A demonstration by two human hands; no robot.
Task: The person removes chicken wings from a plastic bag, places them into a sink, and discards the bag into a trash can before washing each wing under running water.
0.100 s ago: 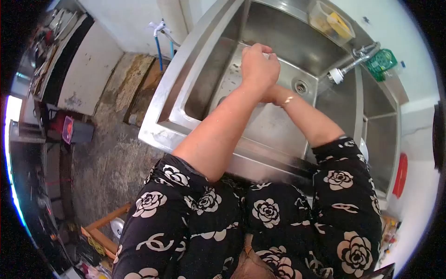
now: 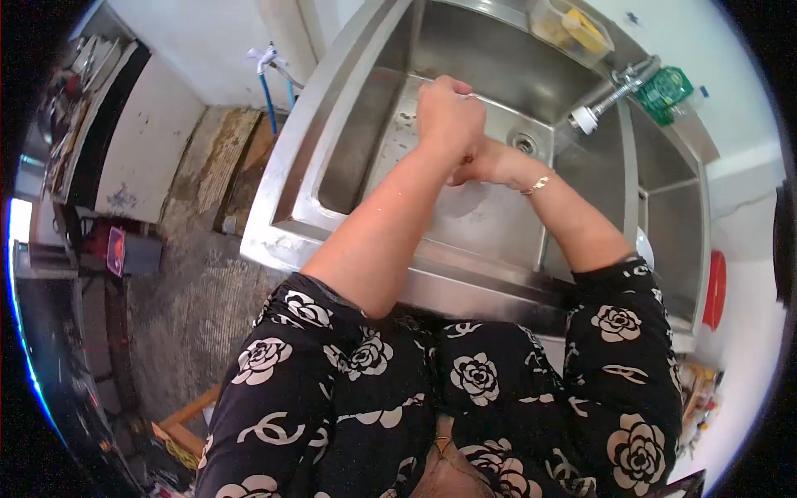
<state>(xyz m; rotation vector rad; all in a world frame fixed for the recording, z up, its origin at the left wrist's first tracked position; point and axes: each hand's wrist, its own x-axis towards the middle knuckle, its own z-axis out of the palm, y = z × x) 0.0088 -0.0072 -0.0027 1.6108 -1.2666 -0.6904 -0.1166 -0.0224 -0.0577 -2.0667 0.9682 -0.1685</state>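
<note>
Both my hands meet over the left basin of a stainless steel sink [image 2: 282, 224]. My left hand [image 2: 448, 116] is on top, its fingers curled into a fist over the other hand. A small pale sliver shows at its knuckles; I cannot make out what it is. My right hand [image 2: 481, 166] lies underneath, mostly covered, and a gold bracelet [image 2: 538, 184] sits on its wrist. The drain [image 2: 523, 143] is just to the right of the hands. The faucet [image 2: 602, 104] points down beside them, with no water visible.
A clear tub with a yellow sponge [image 2: 573, 29] sits at the sink's back rim, and a green bottle [image 2: 664, 87] stands behind the faucet. A smaller basin [image 2: 672, 241] lies to the right, next to a red object [image 2: 714, 290]. Blue pipes [image 2: 266, 75] run down the wall at left.
The right forearm has slid slightly right and shows more of the wrist. The view has shifted a little; the hands stay together.
</note>
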